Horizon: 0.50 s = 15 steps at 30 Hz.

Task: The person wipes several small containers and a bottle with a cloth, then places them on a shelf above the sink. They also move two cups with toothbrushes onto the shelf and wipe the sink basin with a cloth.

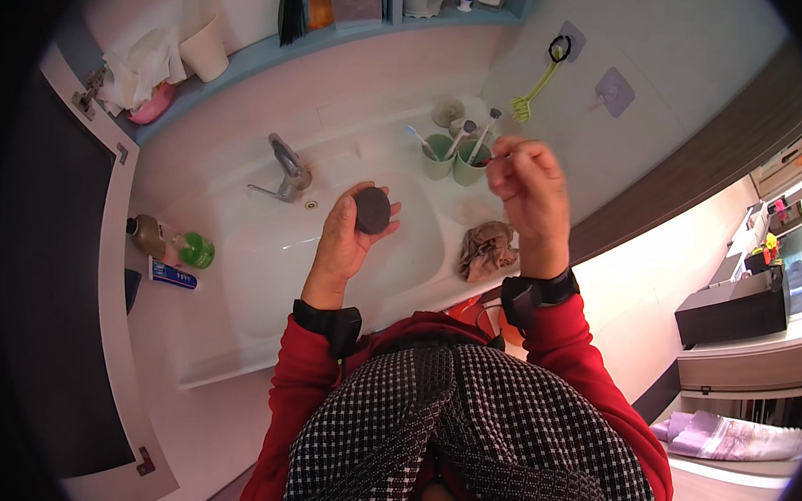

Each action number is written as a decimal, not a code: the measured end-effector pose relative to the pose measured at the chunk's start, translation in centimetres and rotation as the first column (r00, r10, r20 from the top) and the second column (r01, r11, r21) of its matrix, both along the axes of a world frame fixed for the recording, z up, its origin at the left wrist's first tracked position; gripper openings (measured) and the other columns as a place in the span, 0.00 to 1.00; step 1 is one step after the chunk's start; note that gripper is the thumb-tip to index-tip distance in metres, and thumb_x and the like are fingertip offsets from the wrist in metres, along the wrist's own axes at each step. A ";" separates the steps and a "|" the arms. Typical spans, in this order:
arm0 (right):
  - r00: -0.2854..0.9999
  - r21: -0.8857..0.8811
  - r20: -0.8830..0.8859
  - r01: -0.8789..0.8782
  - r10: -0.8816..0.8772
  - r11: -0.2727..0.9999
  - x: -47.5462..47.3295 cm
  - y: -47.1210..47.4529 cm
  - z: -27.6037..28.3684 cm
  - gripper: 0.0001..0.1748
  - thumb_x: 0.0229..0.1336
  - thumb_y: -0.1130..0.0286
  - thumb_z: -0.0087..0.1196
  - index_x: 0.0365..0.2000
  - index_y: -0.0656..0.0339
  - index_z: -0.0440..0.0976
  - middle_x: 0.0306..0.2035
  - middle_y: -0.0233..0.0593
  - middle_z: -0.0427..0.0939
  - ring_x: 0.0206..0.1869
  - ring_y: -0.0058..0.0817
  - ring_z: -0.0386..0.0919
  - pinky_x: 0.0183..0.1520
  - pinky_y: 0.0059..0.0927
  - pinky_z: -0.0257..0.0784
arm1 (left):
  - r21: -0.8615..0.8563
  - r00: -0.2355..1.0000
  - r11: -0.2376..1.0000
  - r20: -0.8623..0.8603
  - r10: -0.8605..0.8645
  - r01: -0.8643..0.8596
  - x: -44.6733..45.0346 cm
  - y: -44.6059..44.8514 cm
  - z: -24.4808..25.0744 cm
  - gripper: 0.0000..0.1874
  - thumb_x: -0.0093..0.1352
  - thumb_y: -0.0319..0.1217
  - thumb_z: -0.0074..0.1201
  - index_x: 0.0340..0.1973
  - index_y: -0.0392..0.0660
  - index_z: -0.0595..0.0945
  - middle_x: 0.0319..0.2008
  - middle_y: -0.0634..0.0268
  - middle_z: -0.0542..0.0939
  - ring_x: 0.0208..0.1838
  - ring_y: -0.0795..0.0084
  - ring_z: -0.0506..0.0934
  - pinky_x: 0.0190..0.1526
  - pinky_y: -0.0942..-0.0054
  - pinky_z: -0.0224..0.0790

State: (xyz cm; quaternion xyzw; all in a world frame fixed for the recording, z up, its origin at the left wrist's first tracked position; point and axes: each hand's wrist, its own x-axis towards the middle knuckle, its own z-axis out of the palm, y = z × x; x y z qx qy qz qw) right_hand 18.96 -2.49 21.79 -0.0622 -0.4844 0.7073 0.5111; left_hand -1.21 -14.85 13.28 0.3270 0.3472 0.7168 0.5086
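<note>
My left hand (344, 241) holds a dark grey round object (372, 211), perhaps a lid or a jar, over the white washbasin (400, 268). Raised at the right, my right hand (534, 186) has its fingers curled and thumb drawn in. A small red tip shows by its fingers; whether it is held is unclear. Just left of that hand stand two green cups (437, 170) with several toothbrushes (482, 138) in them. Below it, a crumpled brown cloth (487, 250) lies on the basin's edge. The chrome faucet (289, 164) stands left of my left hand.
An open cabinet door (115, 247) borders the left side, near bottles (198, 250) and a blue tube (172, 274). Above runs a blue shelf (261, 52) with a white cup (205, 51) and tissues (143, 73). A green brush (538, 87) hangs from a wall hook.
</note>
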 end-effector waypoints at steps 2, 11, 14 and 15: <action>0.989 -0.086 -0.087 0.114 -0.121 0.990 0.8 0.8 0.5 0.05 0.59 0.71 0.44 0.29 0.60 0.65 0.31 0.39 0.70 0.24 0.22 0.66 0.25 0.19 0.61 | -0.013 0.999 1.000 0.029 -0.018 0.019 -0.2 0.0 -0.2 0.27 0.71 0.49 0.31 0.54 0.40 0.64 0.53 0.55 0.69 0.52 0.53 0.72 0.49 0.60 0.70; 0.937 0.117 0.337 0.055 -0.092 0.992 0.1 0.8 -2.4 0.03 0.55 0.74 0.49 0.27 0.61 0.67 0.26 0.35 0.73 0.22 0.19 0.68 0.25 0.18 0.63 | -0.055 0.995 0.998 0.100 0.017 -0.012 -1.3 -0.2 -0.9 0.25 0.71 0.48 0.32 0.53 0.40 0.64 0.52 0.58 0.68 0.52 0.55 0.72 0.49 0.61 0.70; 0.727 0.439 0.670 -0.222 -0.153 0.871 -3.8 -2.2 -5.2 0.07 0.52 0.73 0.51 0.33 0.63 0.69 0.27 0.37 0.75 0.29 0.22 0.75 0.31 0.26 0.70 | -0.015 0.996 1.000 0.094 0.006 -0.005 -0.8 0.1 -1.0 0.25 0.71 0.47 0.33 0.53 0.41 0.64 0.52 0.57 0.68 0.52 0.59 0.71 0.48 0.63 0.70; 0.797 0.551 0.581 -0.237 -0.164 0.800 -4.8 -2.9 -5.9 0.09 0.48 0.73 0.53 0.32 0.64 0.69 0.26 0.40 0.74 0.28 0.31 0.75 0.30 0.30 0.70 | -0.022 0.998 1.000 0.052 0.020 -0.018 -0.7 0.2 -1.1 0.25 0.71 0.47 0.34 0.53 0.41 0.63 0.52 0.57 0.68 0.52 0.60 0.71 0.48 0.63 0.70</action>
